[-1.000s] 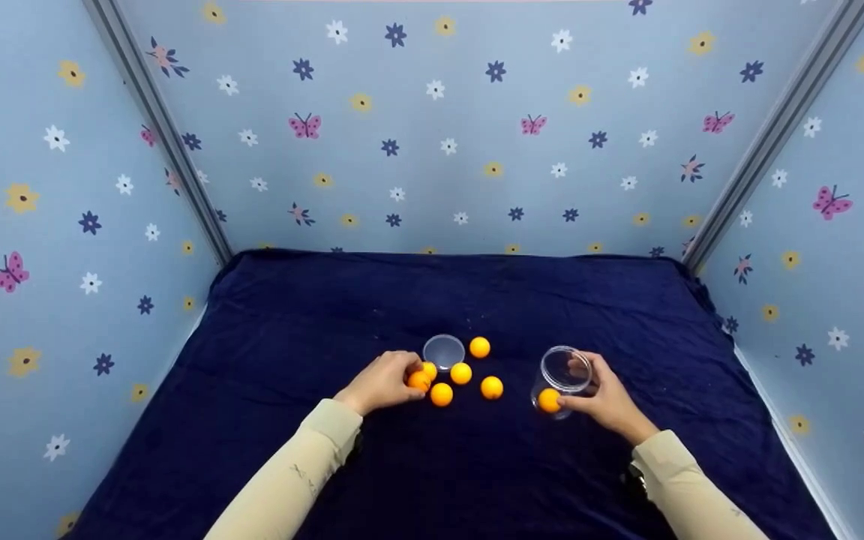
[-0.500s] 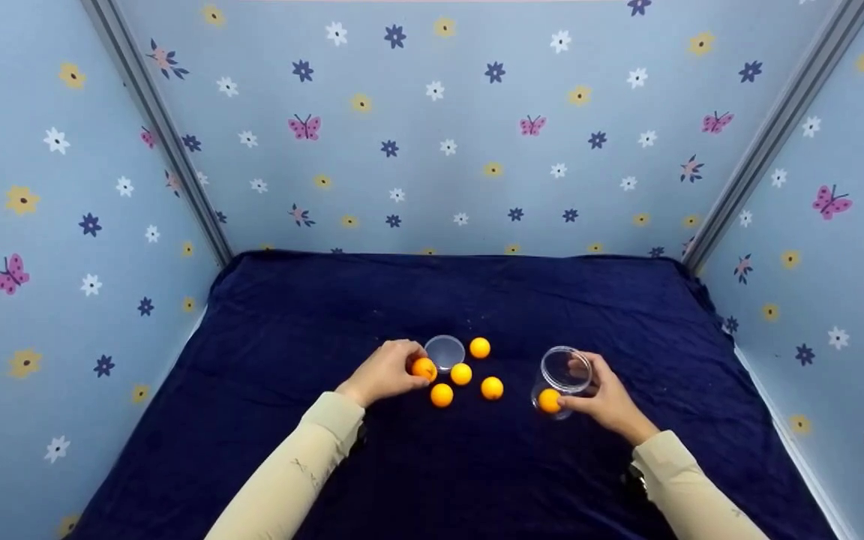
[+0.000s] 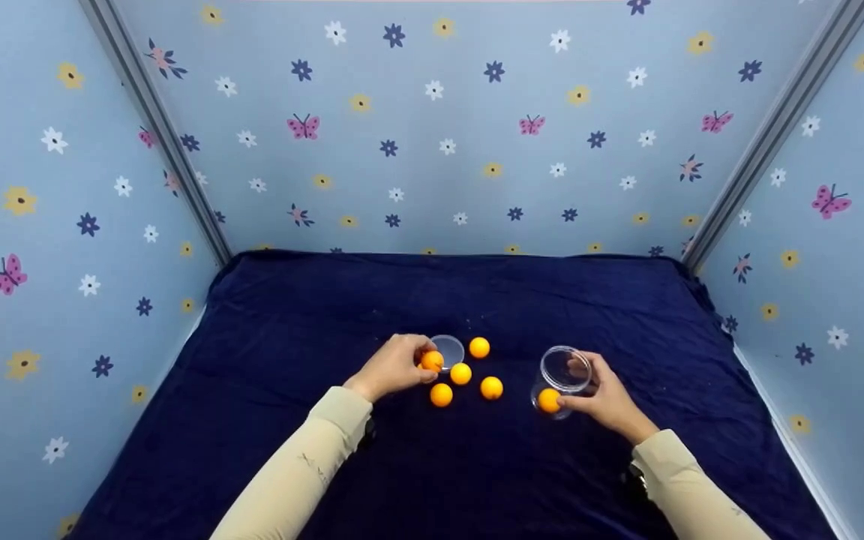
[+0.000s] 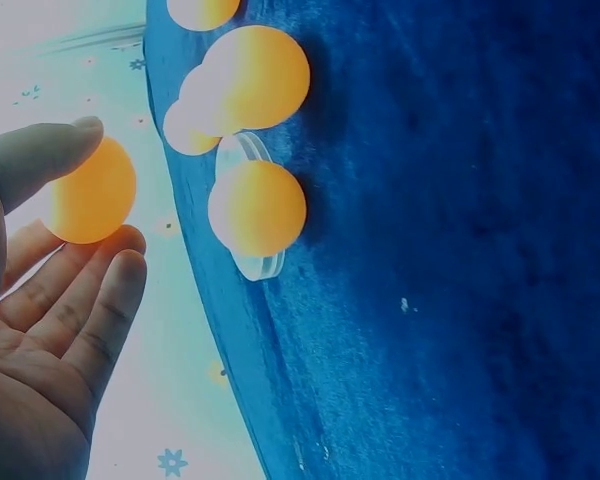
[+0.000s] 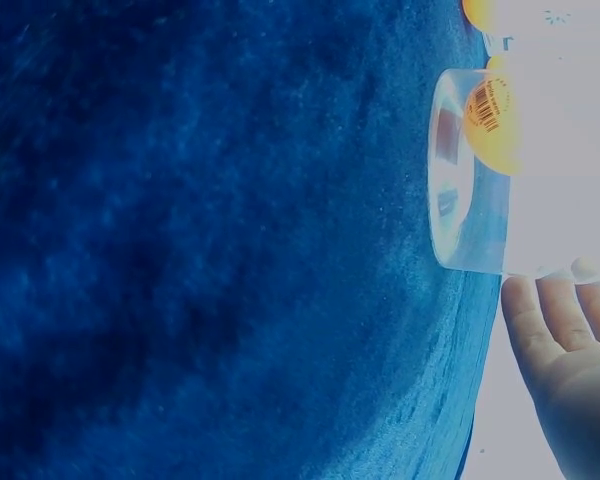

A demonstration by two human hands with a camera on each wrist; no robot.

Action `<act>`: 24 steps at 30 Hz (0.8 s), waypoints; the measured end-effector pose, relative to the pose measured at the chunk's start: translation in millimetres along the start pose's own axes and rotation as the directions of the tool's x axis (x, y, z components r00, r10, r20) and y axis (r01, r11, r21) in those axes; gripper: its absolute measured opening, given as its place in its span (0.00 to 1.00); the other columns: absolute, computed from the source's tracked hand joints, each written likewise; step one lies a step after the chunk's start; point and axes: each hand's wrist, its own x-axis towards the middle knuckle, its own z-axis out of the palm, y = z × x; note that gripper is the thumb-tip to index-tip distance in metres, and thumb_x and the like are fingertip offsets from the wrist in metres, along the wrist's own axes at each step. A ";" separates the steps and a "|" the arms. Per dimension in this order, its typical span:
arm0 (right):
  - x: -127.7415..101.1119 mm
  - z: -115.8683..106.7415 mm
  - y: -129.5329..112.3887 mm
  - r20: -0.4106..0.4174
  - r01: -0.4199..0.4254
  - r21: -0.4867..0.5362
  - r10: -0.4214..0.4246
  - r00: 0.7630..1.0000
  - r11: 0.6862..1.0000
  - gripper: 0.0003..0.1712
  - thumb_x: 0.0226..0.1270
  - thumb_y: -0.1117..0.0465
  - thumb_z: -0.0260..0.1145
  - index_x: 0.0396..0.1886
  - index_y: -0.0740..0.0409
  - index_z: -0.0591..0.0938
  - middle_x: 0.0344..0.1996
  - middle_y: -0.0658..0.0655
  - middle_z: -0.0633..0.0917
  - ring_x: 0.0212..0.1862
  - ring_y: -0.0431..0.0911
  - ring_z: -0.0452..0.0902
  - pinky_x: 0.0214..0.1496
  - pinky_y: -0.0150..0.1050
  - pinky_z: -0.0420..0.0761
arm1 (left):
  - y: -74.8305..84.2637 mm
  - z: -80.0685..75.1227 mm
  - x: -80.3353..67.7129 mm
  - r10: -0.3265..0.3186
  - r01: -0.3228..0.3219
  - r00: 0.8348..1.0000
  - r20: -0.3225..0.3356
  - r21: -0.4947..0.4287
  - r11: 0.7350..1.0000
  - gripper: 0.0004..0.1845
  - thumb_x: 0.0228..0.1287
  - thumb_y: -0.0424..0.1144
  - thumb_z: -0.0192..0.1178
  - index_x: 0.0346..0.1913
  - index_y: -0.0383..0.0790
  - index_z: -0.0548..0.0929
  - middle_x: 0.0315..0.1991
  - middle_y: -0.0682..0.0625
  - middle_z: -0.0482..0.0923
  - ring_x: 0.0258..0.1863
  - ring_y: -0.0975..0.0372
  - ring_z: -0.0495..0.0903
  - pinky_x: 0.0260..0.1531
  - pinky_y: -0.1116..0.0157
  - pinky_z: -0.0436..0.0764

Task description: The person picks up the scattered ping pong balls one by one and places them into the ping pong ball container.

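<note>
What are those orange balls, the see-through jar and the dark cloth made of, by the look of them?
Balls: likely light plastic, like table-tennis balls; smooth, matt, evenly orange.
Jar: probably clear plastic; you see a ball through its wall, and it bears a barcode sticker. Glass can't be ruled out.
Cloth: navy fabric, soft and slightly fuzzy, perhaps velvet or fleece; it wrinkles at the edges.

Staged recording booth, flower-and-butterfly papered walls, navy cloth-covered table
</note>
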 end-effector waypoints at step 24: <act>-3.0 4.0 1.5 0.012 -0.011 -0.012 0.011 1.000 1.000 0.54 0.48 0.73 0.86 0.76 0.72 0.69 0.64 0.72 0.81 0.67 0.61 0.77 0.58 0.30 0.81 | 28.1 2.7 16.6 0.018 -0.008 0.998 0.066 -0.140 0.990 0.17 0.71 0.34 0.73 0.60 0.40 0.87 0.50 0.48 0.88 0.48 0.54 0.88 0.53 0.53 0.88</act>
